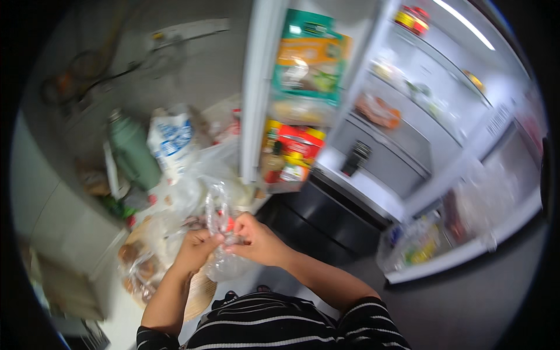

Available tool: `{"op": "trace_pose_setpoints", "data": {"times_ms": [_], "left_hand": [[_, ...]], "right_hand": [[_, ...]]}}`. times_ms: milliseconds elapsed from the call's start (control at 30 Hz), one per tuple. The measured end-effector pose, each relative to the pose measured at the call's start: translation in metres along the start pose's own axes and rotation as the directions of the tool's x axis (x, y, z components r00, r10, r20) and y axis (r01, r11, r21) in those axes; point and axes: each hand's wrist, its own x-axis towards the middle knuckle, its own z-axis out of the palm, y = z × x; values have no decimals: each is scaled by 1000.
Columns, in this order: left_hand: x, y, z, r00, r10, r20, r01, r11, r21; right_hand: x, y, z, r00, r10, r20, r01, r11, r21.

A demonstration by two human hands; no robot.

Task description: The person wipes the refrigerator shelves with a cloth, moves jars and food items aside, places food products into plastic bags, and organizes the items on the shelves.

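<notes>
A clear plastic bag (226, 266) hangs between my hands in front of my body, its loose top standing up above my fingers. My left hand (196, 249) pinches the gathered neck of this bag from the left. From the right, my right hand (261, 242) grips the same gathered part, with thumb and fingers pressed together. Something red shows just behind my fingers; what it is I cannot make out. Left of my hands, a clear bag of brown roundish pieces (139, 269) lies over a round wooden board (201, 296).
An open fridge (373, 175) stands to the right, food on its shelves. Its left door (252, 87) holds a green-orange pouch (308, 64) and a red packet (300, 146); its right door (402, 273) holds bagged food. A green flask (133, 149) and white-blue bag (172, 143) stand behind the board.
</notes>
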Motion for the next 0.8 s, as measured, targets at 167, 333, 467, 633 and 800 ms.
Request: {"op": "trace_pose_setpoints", "data": {"times_ms": [167,333,467,633,800], "left_hand": [[46,2,45,962,-169,215,133,976,175],[65,-5,89,826,-205,525,-18,921,389],[68,-18,121,759,-85,645,-209,907,366],[67,-17,151,570,371,733,-641,759,114],[73,-12,192,655,55,754,-85,996,2]], "right_hand": [[-45,-8,-28,919,-360,-162,48,510,-859],[-94,3,-41,854,-461,-242,-129,263,-956],[-123,-2,-35,769,-455,-449,-330,320,-888],[-153,21,-50,713,68,-698,-252,954,-164],[-165,-22,-37,375,-390,-841,-330,792,-514]]}}
